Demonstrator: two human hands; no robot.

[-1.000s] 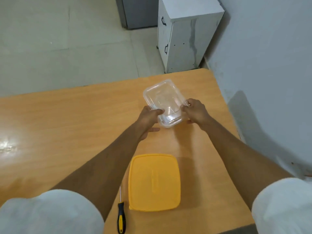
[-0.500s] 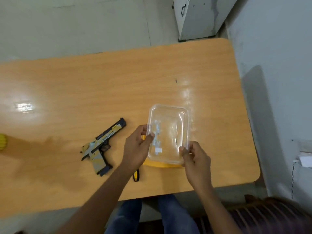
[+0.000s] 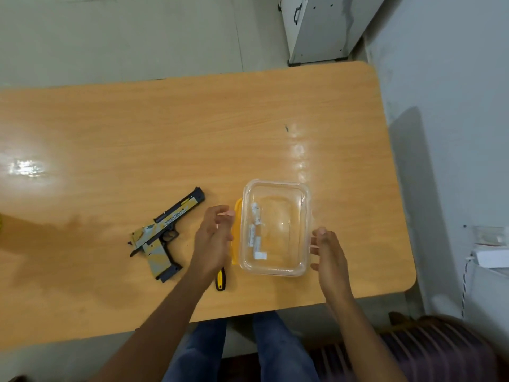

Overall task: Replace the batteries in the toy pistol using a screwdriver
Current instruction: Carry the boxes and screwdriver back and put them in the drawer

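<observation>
A black and tan toy pistol lies flat on the wooden table, left of my hands. A clear plastic box rests on a yellow lid, only the lid's left edge showing. Small pale items, too blurred to name, lie inside the box. My left hand hovers open just left of the box. My right hand is open at the box's right side, fingertips close to its wall. A yellow-and-black screwdriver handle sticks out below my left hand; its shaft is hidden.
The table's near edge runs just below my hands and its right edge is rounded near a grey wall. A white cabinet stands on the floor beyond the far edge. My legs in jeans show under the table.
Both hands have let go of the clear box, which now sits on the yellow lid. The view has shifted slightly; the box moved a little right of the pistol.
</observation>
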